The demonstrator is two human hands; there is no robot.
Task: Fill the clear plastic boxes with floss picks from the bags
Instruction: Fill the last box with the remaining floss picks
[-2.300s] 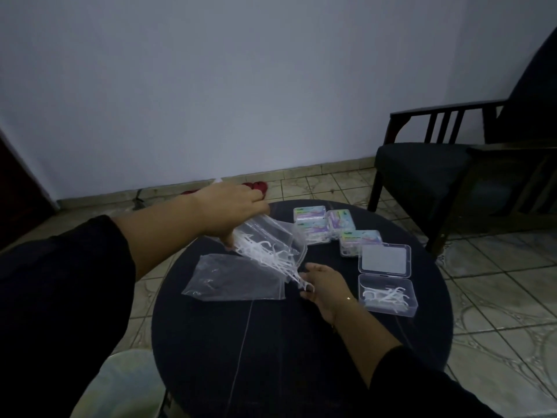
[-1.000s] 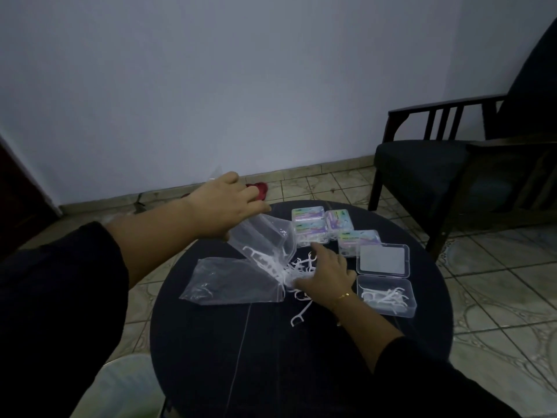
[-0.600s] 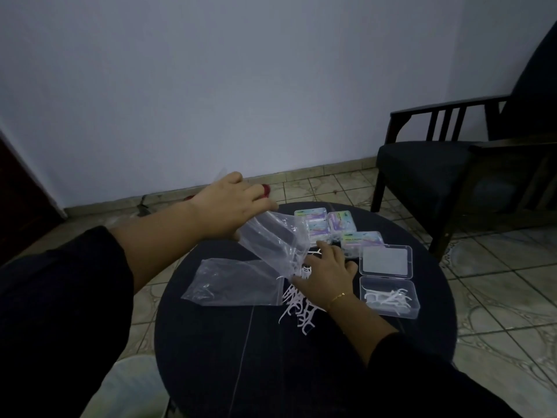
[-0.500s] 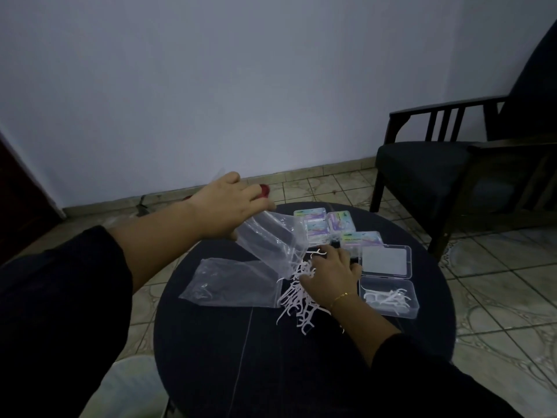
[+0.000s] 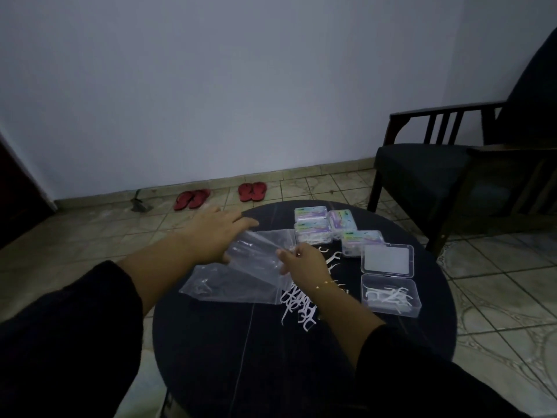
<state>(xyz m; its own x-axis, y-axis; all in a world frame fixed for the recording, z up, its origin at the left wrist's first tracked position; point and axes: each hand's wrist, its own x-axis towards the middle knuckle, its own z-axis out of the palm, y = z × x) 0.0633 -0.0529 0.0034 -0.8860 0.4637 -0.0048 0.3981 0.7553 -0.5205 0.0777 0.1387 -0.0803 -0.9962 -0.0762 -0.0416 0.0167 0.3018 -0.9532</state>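
On the round black table [image 5: 271, 357] an open clear plastic box [image 5: 390, 295] holds a few white floss picks, its lid [image 5: 388, 260] folded back behind it. A pile of loose floss picks [image 5: 298, 306] lies left of the box. My left hand [image 5: 217, 233] holds an emptied clear bag [image 5: 259, 251] low over the table. My right hand [image 5: 304, 262] pinches the bag's right edge. A second clear bag [image 5: 223, 285] lies flat beneath it. Several closed, filled boxes [image 5: 319, 224] sit at the far side.
A dark armchair [image 5: 452, 176] stands at the right beyond the table. Two pairs of red sandals [image 5: 221, 194] lie on the tiled floor by the wall. A pale bin [image 5: 147, 384] shows below the table's left edge.
The bag's floss picks have spilled onto the table in a pile. My left hand lowered the emptied bag and my right hand moved from the picks to the bag's edge.
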